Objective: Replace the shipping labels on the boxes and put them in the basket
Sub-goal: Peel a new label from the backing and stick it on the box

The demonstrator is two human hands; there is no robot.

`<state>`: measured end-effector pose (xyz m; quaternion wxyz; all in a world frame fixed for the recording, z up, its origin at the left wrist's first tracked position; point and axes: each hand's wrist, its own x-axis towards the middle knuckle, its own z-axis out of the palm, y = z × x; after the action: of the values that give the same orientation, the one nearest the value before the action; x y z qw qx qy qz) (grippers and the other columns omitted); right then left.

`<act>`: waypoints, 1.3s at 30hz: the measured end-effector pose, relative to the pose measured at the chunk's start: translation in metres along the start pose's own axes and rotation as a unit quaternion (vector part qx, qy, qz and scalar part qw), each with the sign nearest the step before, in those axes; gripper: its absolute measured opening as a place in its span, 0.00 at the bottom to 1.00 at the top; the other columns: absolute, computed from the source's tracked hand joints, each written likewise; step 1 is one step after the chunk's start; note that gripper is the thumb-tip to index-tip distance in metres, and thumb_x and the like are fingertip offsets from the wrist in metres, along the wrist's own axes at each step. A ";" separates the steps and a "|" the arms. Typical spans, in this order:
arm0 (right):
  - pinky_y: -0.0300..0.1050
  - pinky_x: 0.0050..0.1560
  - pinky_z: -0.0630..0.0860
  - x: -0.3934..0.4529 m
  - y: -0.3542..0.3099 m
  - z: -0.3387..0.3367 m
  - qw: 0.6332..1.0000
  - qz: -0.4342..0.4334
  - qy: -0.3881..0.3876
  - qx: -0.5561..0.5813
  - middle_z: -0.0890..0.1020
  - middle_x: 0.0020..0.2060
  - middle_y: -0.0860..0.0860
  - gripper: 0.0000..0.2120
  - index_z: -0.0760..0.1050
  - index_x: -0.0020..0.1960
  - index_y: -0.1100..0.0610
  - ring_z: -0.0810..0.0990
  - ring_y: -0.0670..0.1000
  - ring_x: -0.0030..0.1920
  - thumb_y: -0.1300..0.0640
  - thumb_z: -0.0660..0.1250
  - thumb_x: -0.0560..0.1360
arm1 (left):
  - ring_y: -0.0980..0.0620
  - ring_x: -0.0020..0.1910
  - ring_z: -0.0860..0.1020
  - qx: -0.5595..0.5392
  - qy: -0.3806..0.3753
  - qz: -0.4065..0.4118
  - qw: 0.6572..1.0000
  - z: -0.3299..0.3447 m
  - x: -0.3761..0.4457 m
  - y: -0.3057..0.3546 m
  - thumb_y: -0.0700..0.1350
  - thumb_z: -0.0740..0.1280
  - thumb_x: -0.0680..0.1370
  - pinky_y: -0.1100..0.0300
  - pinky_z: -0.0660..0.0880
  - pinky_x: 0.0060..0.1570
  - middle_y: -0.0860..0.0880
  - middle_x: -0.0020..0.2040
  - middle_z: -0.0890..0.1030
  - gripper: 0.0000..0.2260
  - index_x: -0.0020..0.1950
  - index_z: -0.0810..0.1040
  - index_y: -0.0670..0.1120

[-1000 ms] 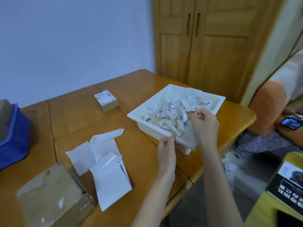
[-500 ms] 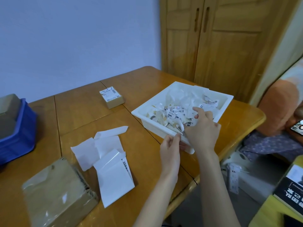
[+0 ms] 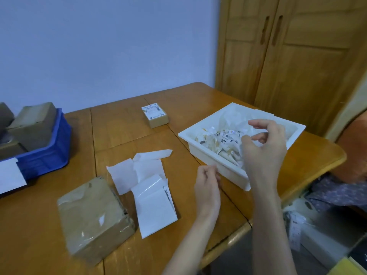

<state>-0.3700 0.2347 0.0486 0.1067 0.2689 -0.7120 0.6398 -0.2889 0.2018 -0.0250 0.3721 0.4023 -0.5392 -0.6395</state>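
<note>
A taped brown cardboard box (image 3: 93,219) lies at the table's near left, its top bare of any label. A smaller box (image 3: 155,115) with a white shipping label on top sits farther back. White label sheets (image 3: 154,207) and peeled backing papers (image 3: 123,175) lie between them. At the left stands the blue basket (image 3: 49,157) with brown boxes inside. My right hand (image 3: 264,151) hovers over the near corner of the white tray (image 3: 218,163), fingers loosely curled and apart, holding nothing. My left hand (image 3: 207,187) is curled just in front of the tray's near wall, nothing visible in it.
The white tray holds several crumpled torn labels (image 3: 228,138). A white sheet (image 3: 10,175) sticks out under the basket. The table's rounded edge (image 3: 234,237) runs close on the right. A wooden wardrobe (image 3: 294,56) stands behind, and a person in orange (image 3: 355,147) sits at far right.
My left hand has come off the tray's rim and curled up. My right hand has lifted out of the scraps with its fingers apart. The view has swung left, showing more of the basket.
</note>
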 end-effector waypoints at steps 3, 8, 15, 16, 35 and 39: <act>0.30 0.42 0.70 -0.016 -0.029 0.018 0.988 -0.015 -0.089 0.123 0.79 0.45 0.50 0.11 0.78 0.44 0.51 0.75 0.43 0.38 0.67 0.67 0.72 | 0.53 0.38 0.73 0.069 0.060 0.101 0.991 -0.032 0.006 0.000 0.41 0.63 0.81 0.59 0.71 0.40 0.50 0.36 0.74 0.06 0.45 0.74 0.48; 0.43 0.42 0.77 -0.057 -0.027 0.062 0.932 0.027 -0.361 0.010 0.79 0.34 0.44 0.04 0.78 0.42 0.53 0.78 0.44 0.37 0.58 0.67 0.75 | 0.59 0.36 0.73 0.124 0.169 0.154 0.966 -0.092 0.019 -0.001 0.36 0.64 0.80 0.62 0.71 0.40 0.52 0.40 0.76 0.06 0.46 0.74 0.47; 0.47 0.48 0.75 -0.108 -0.001 0.088 0.831 0.067 -0.520 -0.184 0.79 0.50 0.47 0.12 0.75 0.53 0.52 0.78 0.51 0.51 0.48 0.69 0.73 | 0.53 0.43 0.75 0.203 0.245 0.215 0.923 -0.139 0.024 -0.003 0.36 0.61 0.81 0.66 0.69 0.41 0.49 0.46 0.76 0.06 0.48 0.71 0.47; 0.46 0.48 0.73 -0.112 0.000 0.090 0.824 0.061 -0.527 -0.199 0.77 0.52 0.47 0.17 0.73 0.56 0.52 0.77 0.51 0.54 0.48 0.71 0.71 | 0.53 0.44 0.74 0.215 0.250 0.221 0.918 -0.142 0.024 -0.003 0.36 0.61 0.80 0.66 0.69 0.43 0.48 0.47 0.75 0.06 0.49 0.71 0.47; 0.25 0.37 0.69 -0.120 0.006 0.104 0.959 0.104 -0.257 0.060 0.74 0.45 0.45 0.06 0.77 0.42 0.51 0.77 0.38 0.39 0.59 0.68 0.77 | 0.58 0.55 0.74 0.190 0.237 0.184 0.935 -0.164 0.025 -0.002 0.48 0.69 0.78 0.63 0.70 0.56 0.50 0.52 0.76 0.14 0.35 0.74 0.44; 0.24 0.41 0.72 -0.117 0.003 0.099 0.947 0.147 -0.239 0.158 0.77 0.49 0.46 0.07 0.82 0.45 0.56 0.78 0.30 0.41 0.65 0.68 0.76 | 0.54 0.43 0.76 0.059 0.250 0.113 0.960 -0.157 0.022 0.008 0.51 0.70 0.78 0.63 0.70 0.44 0.48 0.44 0.76 0.13 0.45 0.70 0.45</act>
<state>-0.2548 0.1675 -0.0276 -0.2053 0.3200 -0.6382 0.6695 -0.1538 0.1192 -0.0340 0.5404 0.5068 -0.5080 -0.4394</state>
